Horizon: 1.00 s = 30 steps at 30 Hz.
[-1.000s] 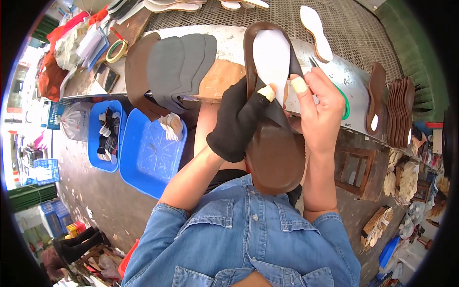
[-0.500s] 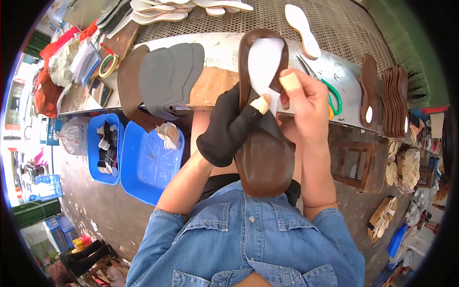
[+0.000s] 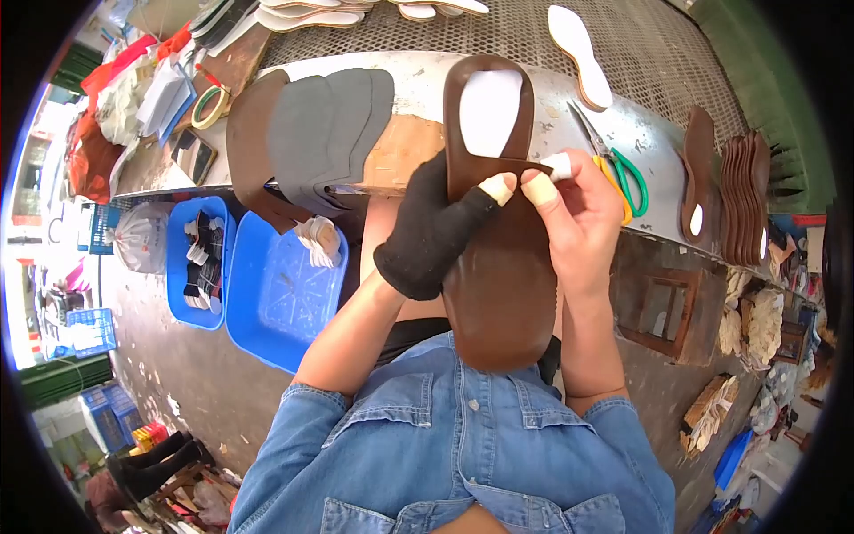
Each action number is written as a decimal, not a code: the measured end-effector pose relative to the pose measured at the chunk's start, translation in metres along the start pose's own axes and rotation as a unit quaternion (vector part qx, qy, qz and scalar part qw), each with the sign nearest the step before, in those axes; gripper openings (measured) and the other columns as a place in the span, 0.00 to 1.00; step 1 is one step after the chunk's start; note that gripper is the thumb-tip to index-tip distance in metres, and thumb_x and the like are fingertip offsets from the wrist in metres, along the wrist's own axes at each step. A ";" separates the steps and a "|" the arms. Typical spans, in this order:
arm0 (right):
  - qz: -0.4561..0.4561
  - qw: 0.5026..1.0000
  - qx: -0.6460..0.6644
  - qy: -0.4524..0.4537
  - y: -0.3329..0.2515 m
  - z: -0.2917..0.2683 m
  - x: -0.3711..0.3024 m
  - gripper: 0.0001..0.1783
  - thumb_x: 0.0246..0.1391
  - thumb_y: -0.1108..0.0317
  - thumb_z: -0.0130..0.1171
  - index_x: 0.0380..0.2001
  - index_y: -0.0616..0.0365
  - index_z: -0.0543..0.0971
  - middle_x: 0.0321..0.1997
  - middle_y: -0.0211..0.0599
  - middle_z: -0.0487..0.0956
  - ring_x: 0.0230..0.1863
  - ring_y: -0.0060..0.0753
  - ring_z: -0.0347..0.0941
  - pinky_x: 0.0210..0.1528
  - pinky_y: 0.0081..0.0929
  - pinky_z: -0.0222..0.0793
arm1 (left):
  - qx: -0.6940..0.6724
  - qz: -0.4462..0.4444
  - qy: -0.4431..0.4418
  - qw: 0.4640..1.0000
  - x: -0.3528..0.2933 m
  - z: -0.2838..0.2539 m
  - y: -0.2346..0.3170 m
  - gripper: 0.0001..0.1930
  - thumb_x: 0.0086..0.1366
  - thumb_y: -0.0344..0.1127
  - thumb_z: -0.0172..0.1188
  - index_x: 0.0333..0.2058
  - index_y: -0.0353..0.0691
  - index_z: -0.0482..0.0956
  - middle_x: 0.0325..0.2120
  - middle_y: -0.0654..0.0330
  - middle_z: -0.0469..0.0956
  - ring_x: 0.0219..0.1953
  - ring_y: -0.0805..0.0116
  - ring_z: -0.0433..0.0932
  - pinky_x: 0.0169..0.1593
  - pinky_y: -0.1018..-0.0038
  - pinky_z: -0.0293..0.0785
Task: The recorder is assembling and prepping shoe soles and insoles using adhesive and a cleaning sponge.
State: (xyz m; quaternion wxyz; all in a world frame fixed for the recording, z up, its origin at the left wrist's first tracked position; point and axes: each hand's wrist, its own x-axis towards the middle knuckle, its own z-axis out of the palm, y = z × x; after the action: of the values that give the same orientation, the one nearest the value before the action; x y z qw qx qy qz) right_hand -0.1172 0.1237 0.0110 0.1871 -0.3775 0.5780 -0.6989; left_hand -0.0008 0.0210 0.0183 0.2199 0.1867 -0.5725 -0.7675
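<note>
A long brown leather insole cover (image 3: 500,307) is held upright in front of my body, its lower end against my shirt. Inside its upper end shows a white insole board (image 3: 489,111), bordered by a brown leather rim. My left hand (image 3: 425,231), in a black fingerless glove with a taped thumb, is closed around the left edge of the cover. With taped fingertips, my right hand (image 3: 585,209) pinches a leather edge at the narrow middle, where a strip of leather lies across the board. Both thumbs nearly meet there. The lower part of the board is hidden.
Green-and-yellow scissors (image 3: 623,173) lie on the metal bench to the right, beside stacked brown insole pieces (image 3: 740,200). Grey sheets (image 3: 316,125) overhang the bench at left, above blue tubs (image 3: 285,294). White insoles (image 3: 580,58) rest on the mesh behind.
The leather edge at the middle has been drawn across the white board, covering its narrow part. My right hand has turned and moved slightly right. The view has shifted a little.
</note>
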 end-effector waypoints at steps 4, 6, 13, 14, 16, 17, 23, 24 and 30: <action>0.119 0.981 0.144 -0.047 0.008 -0.001 0.000 0.06 0.53 0.70 0.59 0.30 0.60 0.74 0.25 0.20 0.70 0.26 0.08 0.62 0.27 0.09 0.57 | 0.052 -0.007 -0.009 0.999 0.001 -0.005 0.009 0.20 0.59 0.43 0.59 0.43 0.31 0.74 0.35 0.59 0.77 0.37 0.76 0.73 0.41 0.77 0.70; 0.123 0.981 0.131 -0.076 0.011 -0.009 0.001 0.08 0.52 0.70 0.60 0.33 0.60 0.73 0.27 0.21 0.71 0.27 0.08 0.63 0.28 0.10 0.59 | 0.049 -0.011 0.007 0.999 0.005 -0.009 0.011 0.20 0.59 0.43 0.59 0.41 0.31 0.75 0.34 0.59 0.77 0.37 0.76 0.73 0.41 0.77 0.70; 0.164 0.977 0.028 -0.131 0.020 -0.005 -0.008 0.16 0.51 0.70 0.60 0.43 0.66 0.75 0.35 0.30 0.77 0.35 0.15 0.70 0.38 0.16 0.68 | 0.003 0.028 0.067 0.997 0.016 -0.018 0.001 0.21 0.59 0.45 0.59 0.41 0.30 0.72 0.30 0.63 0.74 0.34 0.78 0.70 0.39 0.78 0.69; 0.172 0.977 0.035 -0.121 0.019 -0.009 -0.004 0.16 0.50 0.71 0.60 0.42 0.67 0.76 0.35 0.31 0.78 0.35 0.16 0.71 0.38 0.16 0.69 | 0.104 -0.008 -0.003 0.995 0.011 -0.026 0.004 0.21 0.58 0.44 0.60 0.42 0.31 0.72 0.30 0.63 0.74 0.34 0.78 0.71 0.39 0.78 0.69; 0.165 0.979 0.040 -0.110 0.018 -0.009 0.004 0.15 0.51 0.70 0.60 0.42 0.67 0.76 0.34 0.31 0.78 0.34 0.16 0.71 0.37 0.16 0.69 | 0.145 0.051 -0.079 0.985 0.003 -0.034 -0.018 0.20 0.53 0.39 0.63 0.41 0.33 0.72 0.29 0.61 0.75 0.32 0.76 0.71 0.36 0.76 0.69; 0.162 0.981 0.042 -0.097 0.018 -0.010 0.005 0.15 0.51 0.70 0.60 0.41 0.67 0.76 0.34 0.31 0.78 0.34 0.17 0.72 0.37 0.16 0.69 | 0.143 0.050 -0.081 0.985 0.003 -0.035 -0.020 0.20 0.53 0.39 0.63 0.41 0.33 0.72 0.29 0.61 0.75 0.32 0.76 0.71 0.36 0.76 0.69; 0.132 0.974 0.021 -0.182 0.012 -0.011 -0.008 0.38 0.37 0.71 0.68 0.53 0.67 0.64 0.49 0.39 0.72 0.50 0.28 0.68 0.54 0.26 0.63 | 0.139 -0.003 0.072 0.988 0.005 -0.038 -0.027 0.13 0.59 0.40 0.58 0.29 0.33 0.74 0.18 0.63 0.71 0.25 0.79 0.67 0.29 0.77 0.65; 0.156 0.969 0.045 -0.188 0.011 -0.009 -0.011 0.39 0.37 0.71 0.69 0.53 0.67 0.63 0.49 0.39 0.72 0.51 0.27 0.67 0.54 0.25 0.62 | 0.145 0.026 0.089 0.985 0.004 -0.034 -0.025 0.15 0.63 0.41 0.54 0.26 0.33 0.73 0.15 0.64 0.68 0.22 0.79 0.63 0.26 0.77 0.62; 0.195 0.978 0.016 -0.066 0.025 -0.001 -0.002 0.18 0.46 0.69 0.64 0.40 0.66 0.76 0.32 0.33 0.79 0.33 0.21 0.73 0.39 0.22 0.70 | 0.227 0.050 0.129 0.964 -0.002 -0.026 -0.033 0.17 0.66 0.43 0.50 0.26 0.33 0.70 0.14 0.62 0.62 0.21 0.78 0.59 0.25 0.75 0.58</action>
State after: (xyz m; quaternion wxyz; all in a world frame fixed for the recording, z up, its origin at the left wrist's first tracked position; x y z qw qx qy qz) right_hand -0.1208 0.1187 -0.0138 0.3636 -0.3001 0.6159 -0.6313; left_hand 0.0110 0.0097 -0.0207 0.2814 0.3001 -0.7070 -0.5753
